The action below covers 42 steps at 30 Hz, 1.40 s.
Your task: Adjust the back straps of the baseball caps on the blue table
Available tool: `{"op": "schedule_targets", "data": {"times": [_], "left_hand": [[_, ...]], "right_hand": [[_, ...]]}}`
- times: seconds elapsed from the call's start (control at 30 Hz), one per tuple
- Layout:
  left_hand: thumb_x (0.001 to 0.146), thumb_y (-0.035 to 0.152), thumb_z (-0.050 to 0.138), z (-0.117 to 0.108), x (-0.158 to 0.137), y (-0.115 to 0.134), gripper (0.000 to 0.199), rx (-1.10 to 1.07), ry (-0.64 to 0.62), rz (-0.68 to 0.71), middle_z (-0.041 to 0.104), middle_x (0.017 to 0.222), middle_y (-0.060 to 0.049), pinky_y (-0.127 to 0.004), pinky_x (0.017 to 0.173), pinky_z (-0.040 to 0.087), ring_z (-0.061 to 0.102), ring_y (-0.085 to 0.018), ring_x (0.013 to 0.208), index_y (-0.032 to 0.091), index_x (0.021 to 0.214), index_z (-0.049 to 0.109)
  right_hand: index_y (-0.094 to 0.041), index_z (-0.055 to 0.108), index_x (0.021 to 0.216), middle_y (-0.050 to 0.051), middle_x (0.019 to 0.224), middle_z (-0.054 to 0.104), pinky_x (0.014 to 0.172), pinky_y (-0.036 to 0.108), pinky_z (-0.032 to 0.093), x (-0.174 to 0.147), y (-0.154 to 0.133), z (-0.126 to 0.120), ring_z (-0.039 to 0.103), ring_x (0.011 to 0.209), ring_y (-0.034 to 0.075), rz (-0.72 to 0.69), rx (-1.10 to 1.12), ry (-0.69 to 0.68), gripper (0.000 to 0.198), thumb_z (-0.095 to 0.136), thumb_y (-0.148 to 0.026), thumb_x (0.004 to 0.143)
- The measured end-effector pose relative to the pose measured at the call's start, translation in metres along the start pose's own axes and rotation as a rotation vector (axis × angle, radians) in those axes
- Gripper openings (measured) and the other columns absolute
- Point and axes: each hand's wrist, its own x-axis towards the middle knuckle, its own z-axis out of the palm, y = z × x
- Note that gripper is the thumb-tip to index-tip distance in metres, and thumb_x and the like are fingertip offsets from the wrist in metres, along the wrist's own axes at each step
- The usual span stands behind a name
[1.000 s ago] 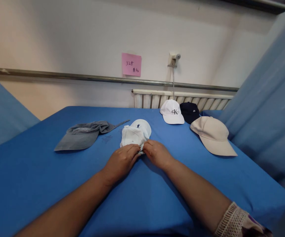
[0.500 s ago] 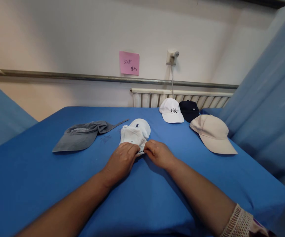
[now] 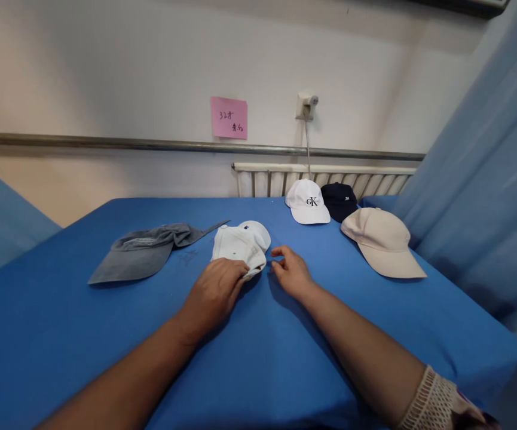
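A pale, nearly white baseball cap with a small dark logo lies in the middle of the blue-covered table, its crown crumpled toward me and its brim pointing away. My left hand is closed on the near edge of this cap; its fingertips are partly hidden behind the hand. Just right of the cap, my right hand is apart from it, with thumb and fingers parted and nothing between them. To the left lies a grey cap, its strap stretched out toward the pale cap.
At the back right stand a white cap with black letters and a dark navy cap behind it. A beige cap sits nearer the right edge. Blue curtains hang at the right; a radiator is behind the table.
My right hand has let go of the pale cap's near edge and moved slightly right, its fingers parting. My left hand stays on the cap. The view has shifted slightly.
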Motion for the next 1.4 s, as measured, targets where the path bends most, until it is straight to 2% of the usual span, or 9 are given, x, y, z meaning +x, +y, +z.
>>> {"op": "schedule_targets", "data": {"times": [0.17, 0.3, 0.4, 0.53, 0.73, 0.87, 1.03, 1.2, 1.4], "left_hand": [[0.096, 0.029, 0.051, -0.002, -0.003, -0.005, 0.017, -0.107, 0.113, -0.154, 0.071, 0.100, -0.009, -0.035, 0.089, 0.049, 0.065, -0.022, 0.094, 0.018, 0.103, 0.062], [0.096, 0.037, 0.050, 0.001, -0.005, -0.008, 0.024, -0.190, 0.100, -0.288, 0.072, 0.099, -0.007, -0.031, 0.082, 0.051, 0.067, -0.020, 0.089, 0.018, 0.106, 0.062], [0.094, 0.041, 0.052, 0.001, -0.004, -0.013, 0.027, -0.208, 0.090, -0.370, 0.072, 0.095, -0.006, -0.030, 0.078, 0.052, 0.067, -0.020, 0.084, 0.019, 0.103, 0.064], [0.090, 0.045, 0.053, 0.001, -0.002, -0.023, 0.030, -0.231, 0.094, -0.508, 0.073, 0.095, -0.006, -0.034, 0.080, 0.052, 0.068, -0.022, 0.085, 0.019, 0.100, 0.065], [0.085, 0.047, 0.058, 0.005, -0.001, -0.029, 0.045, -0.403, 0.077, -0.695, 0.073, 0.101, -0.006, -0.036, 0.081, 0.054, 0.069, -0.024, 0.088, 0.017, 0.119, 0.059], [0.088, 0.045, 0.054, 0.006, -0.001, -0.025, 0.037, -0.377, -0.027, -0.596, 0.073, 0.104, -0.006, -0.037, 0.086, 0.053, 0.068, -0.025, 0.093, 0.018, 0.110, 0.065], [0.083, 0.039, 0.067, 0.009, -0.005, -0.018, 0.047, -0.303, -0.126, -0.317, 0.065, 0.125, -0.010, -0.040, 0.099, 0.047, 0.061, -0.026, 0.114, 0.019, 0.124, 0.059], [0.095, 0.031, 0.050, 0.006, -0.005, -0.013, 0.022, -0.153, -0.196, -0.220, 0.067, 0.109, -0.007, -0.034, 0.086, 0.050, 0.063, -0.021, 0.100, 0.021, 0.111, 0.062], [0.099, 0.032, 0.041, 0.003, -0.002, -0.012, 0.026, -0.211, -0.248, -0.187, 0.066, 0.095, -0.005, -0.030, 0.080, 0.047, 0.060, -0.018, 0.089, 0.020, 0.096, 0.064]], "right_hand": [[-0.022, 0.045, 0.132, 0.013, 0.140, 0.046, 0.095, 0.038, 0.050, -0.004, -0.008, 0.004, 0.057, 0.114, 0.021, -0.330, 0.069, 0.081, 0.060, 0.063, -0.011, 0.076], [-0.021, 0.060, 0.111, 0.010, 0.127, 0.057, 0.101, 0.040, 0.045, -0.002, -0.014, 0.009, 0.053, 0.120, 0.023, -0.458, 0.052, 0.043, 0.029, 0.060, -0.014, 0.082], [-0.022, 0.062, 0.098, 0.004, 0.106, 0.066, 0.085, 0.032, 0.050, 0.002, -0.011, 0.014, 0.062, 0.095, 0.017, -0.387, 0.133, -0.076, 0.014, 0.056, -0.017, 0.087], [-0.022, 0.056, 0.099, -0.003, 0.078, 0.063, 0.064, 0.025, 0.046, -0.001, -0.013, 0.013, 0.058, 0.067, 0.013, -0.190, 0.185, -0.163, 0.011, 0.054, -0.028, 0.091], [-0.019, 0.046, 0.118, 0.005, 0.093, 0.065, 0.068, 0.030, 0.045, -0.014, -0.033, 0.005, 0.061, 0.076, 0.020, -0.229, -0.140, -0.132, 0.058, 0.075, -0.046, 0.075], [-0.018, 0.049, 0.114, 0.008, 0.099, 0.066, 0.069, 0.031, 0.043, -0.014, -0.033, 0.006, 0.061, 0.080, 0.021, -0.281, -0.301, -0.148, 0.034, 0.062, -0.034, 0.087], [-0.018, 0.054, 0.110, 0.006, 0.099, 0.064, 0.072, 0.028, 0.044, -0.011, -0.024, 0.005, 0.059, 0.081, 0.017, -0.386, -0.215, -0.146, 0.022, 0.055, -0.020, 0.088], [-0.020, 0.062, 0.098, 0.005, 0.097, 0.064, 0.081, 0.028, 0.046, -0.012, -0.024, 0.001, 0.059, 0.091, 0.017, -0.464, -0.100, -0.199, 0.011, 0.051, -0.021, 0.095], [-0.018, 0.060, 0.076, 0.000, 0.080, 0.059, 0.077, 0.025, 0.047, -0.008, -0.021, -0.002, 0.056, 0.079, 0.013, -0.334, 0.172, -0.354, 0.022, 0.052, -0.026, 0.095]]}}
